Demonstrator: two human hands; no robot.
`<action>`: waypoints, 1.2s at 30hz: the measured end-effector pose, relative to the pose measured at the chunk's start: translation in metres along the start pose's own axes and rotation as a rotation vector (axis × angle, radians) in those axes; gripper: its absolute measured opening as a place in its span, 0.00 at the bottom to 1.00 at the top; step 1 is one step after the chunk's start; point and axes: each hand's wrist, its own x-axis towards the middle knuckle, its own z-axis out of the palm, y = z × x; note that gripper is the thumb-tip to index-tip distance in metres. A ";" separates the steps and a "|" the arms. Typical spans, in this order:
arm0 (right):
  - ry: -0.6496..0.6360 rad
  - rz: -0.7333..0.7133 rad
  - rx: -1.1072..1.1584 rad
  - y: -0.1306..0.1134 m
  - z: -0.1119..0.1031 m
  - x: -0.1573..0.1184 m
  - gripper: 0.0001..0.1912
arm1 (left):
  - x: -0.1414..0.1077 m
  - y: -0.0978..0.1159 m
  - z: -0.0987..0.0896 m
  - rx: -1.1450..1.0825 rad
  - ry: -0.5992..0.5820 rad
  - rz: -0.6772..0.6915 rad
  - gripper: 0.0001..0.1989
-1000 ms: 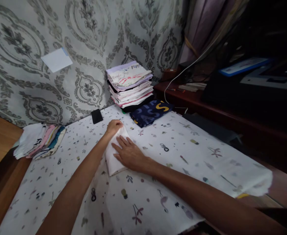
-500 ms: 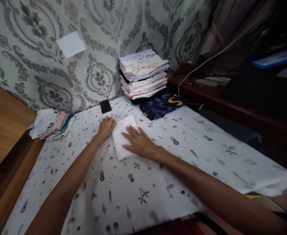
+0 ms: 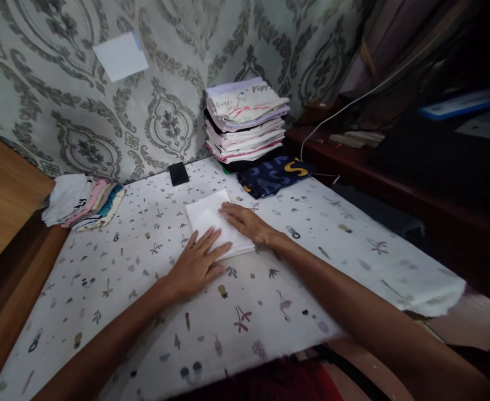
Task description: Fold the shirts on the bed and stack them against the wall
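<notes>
A folded white cloth lies flat on the patterned white sheet, roughly in the middle. Spread across its lower left part is my left hand, palm down with fingers apart. My right hand rests on the right side of the cloth, its fingers stretched toward the upper left and close together. The undersides of both hands and the cloth beneath them are hidden.
Behind the cloth stand a tall stack of folded clothes and a navy folded garment. A black phone-like object lies near the wall. Smaller folded clothes sit at left, beside a wooden panel. A cable hangs at right.
My left hand has moved from the cloth's upper left edge down onto its lower part and spread out. My right hand has shifted to the right side. The cloth looks wider and turned slightly.
</notes>
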 end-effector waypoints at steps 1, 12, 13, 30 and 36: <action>0.026 0.015 -0.018 -0.002 -0.002 0.002 0.22 | -0.006 0.003 -0.002 -0.094 0.013 -0.034 0.24; -0.140 0.274 -0.139 -0.006 -0.023 0.094 0.33 | -0.003 -0.007 -0.027 -1.060 0.397 -0.830 0.28; -0.150 0.293 -0.113 -0.004 -0.025 0.100 0.32 | 0.001 -0.007 -0.031 -1.096 0.345 -0.862 0.27; 0.414 0.502 0.501 0.045 -0.122 0.022 0.17 | 0.107 -0.010 -0.054 -1.255 0.364 -0.632 0.17; 0.725 0.606 0.339 0.094 -0.174 0.021 0.14 | 0.240 -0.004 -0.059 -1.058 0.424 -0.487 0.08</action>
